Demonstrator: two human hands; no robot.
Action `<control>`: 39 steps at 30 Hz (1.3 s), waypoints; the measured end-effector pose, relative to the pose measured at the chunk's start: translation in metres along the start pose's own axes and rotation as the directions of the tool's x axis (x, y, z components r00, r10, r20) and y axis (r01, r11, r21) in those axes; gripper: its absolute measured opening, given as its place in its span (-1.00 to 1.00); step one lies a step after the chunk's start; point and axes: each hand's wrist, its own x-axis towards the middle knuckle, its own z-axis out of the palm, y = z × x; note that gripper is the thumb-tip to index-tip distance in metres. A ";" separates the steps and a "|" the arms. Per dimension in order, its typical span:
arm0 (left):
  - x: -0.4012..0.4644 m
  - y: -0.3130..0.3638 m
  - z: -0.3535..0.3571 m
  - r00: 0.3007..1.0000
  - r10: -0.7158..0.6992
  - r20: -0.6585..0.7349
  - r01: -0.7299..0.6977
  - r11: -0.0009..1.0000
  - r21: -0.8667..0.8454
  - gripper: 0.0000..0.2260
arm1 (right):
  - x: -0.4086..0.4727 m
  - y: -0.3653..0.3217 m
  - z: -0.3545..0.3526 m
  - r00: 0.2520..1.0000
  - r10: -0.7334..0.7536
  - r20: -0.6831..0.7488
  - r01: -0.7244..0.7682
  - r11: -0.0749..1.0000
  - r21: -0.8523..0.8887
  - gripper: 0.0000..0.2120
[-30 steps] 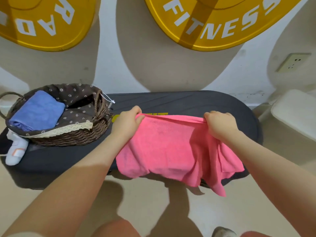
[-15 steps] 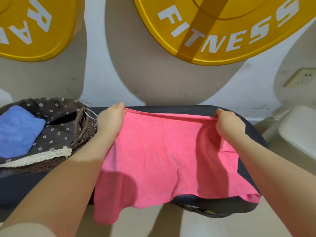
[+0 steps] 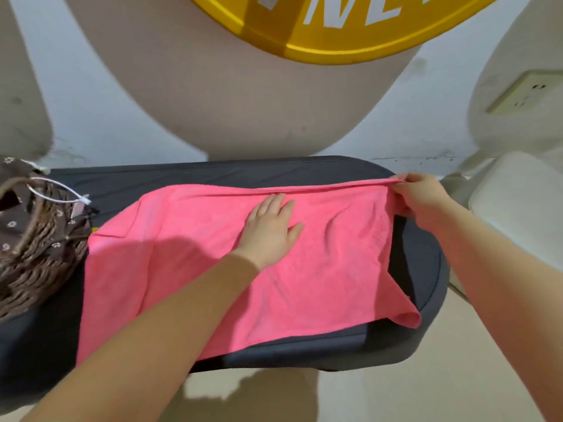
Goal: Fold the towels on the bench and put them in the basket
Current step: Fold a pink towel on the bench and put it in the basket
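A pink towel [image 3: 189, 269] lies spread over the dark grey bench [image 3: 274, 172]. Its near edge drapes over the bench's front. My left hand [image 3: 269, 228] lies flat on the towel's middle with straight fingers. My right hand [image 3: 419, 196] pinches the towel's far right corner and holds it slightly raised. The brown wicker basket [image 3: 39, 254] with floral lining sits at the bench's left end, partly out of view.
A wall with a big yellow weight plate [image 3: 320, 35] stands close behind the bench. A white padded object [image 3: 518, 205] sits to the right. A wall socket [image 3: 524, 92] is at the upper right. Beige floor lies below the bench.
The towel has been laid down flat on the bench. My left hand let go of the far left corner and moved onto the towel's middle. The view shifted right.
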 end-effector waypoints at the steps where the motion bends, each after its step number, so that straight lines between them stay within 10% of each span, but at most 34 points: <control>1: 0.004 0.004 0.003 1.000 -0.007 0.020 0.007 1.000 0.029 -0.49 | 0.005 0.000 -0.005 0.999 0.031 0.017 -0.032 0.998 0.059 -0.73; 5: 0.022 0.008 0.008 1.000 -0.014 0.015 0.013 0.995 0.098 -0.47 | 0.031 -0.010 -0.023 0.985 -0.098 -0.144 0.057 0.962 -0.268 -0.86; 10: 0.031 0.016 0.012 0.997 -0.070 -0.027 0.074 0.982 0.174 -0.45 | 0.035 -0.004 -0.027 0.972 -0.193 -0.131 0.118 0.892 -0.436 -0.53; 14: 0.013 0.071 0.023 0.920 0.343 -0.193 -0.304 0.930 0.205 -0.54 | 0.013 0.036 -0.032 0.959 -0.282 -0.034 0.223 0.821 -0.525 -0.73; 20: -0.014 0.159 0.047 0.705 0.708 0.044 -0.703 0.689 0.177 -0.64 | -0.009 0.053 -0.047 0.975 -0.214 0.053 0.214 0.858 -0.466 -0.70; 26: -0.011 0.158 0.053 0.731 0.679 0.069 -0.676 0.705 0.214 -0.75 | -0.013 0.064 -0.040 0.967 -0.241 0.085 0.247 0.801 -0.546 -0.84; 31: -0.023 0.170 0.043 0.867 0.494 0.060 -0.477 0.859 -0.186 -0.85 | -0.013 0.059 -0.048 0.961 -0.241 0.134 0.271 0.736 -0.621 -0.83; 39: -0.049 0.211 0.045 0.819 0.513 0.258 -0.339 0.794 -0.505 -0.67 | -0.020 0.068 -0.093 0.974 -0.180 0.140 0.220 0.590 -0.777 -0.75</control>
